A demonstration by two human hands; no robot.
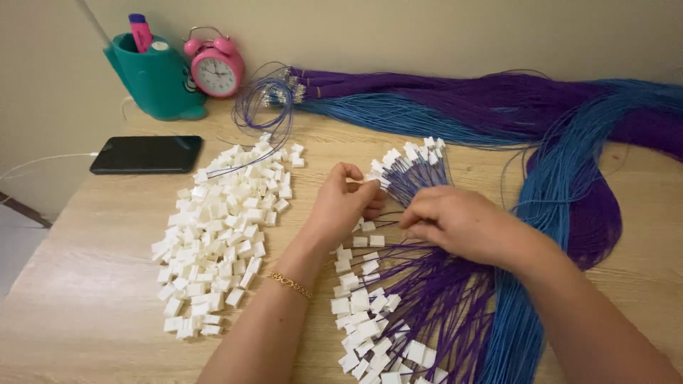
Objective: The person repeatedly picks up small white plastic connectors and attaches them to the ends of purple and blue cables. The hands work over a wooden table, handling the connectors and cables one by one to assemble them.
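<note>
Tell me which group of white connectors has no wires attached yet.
The loose white connector pile left of the left hand. The group above both hands and the row below them already carry purple wires.

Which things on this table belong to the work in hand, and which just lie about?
In hand:
left hand
right hand
purple and blue thin wires
small white plastic connector blocks

Lying about:
black flat phone
pink round alarm clock
teal plastic pen holder
</note>
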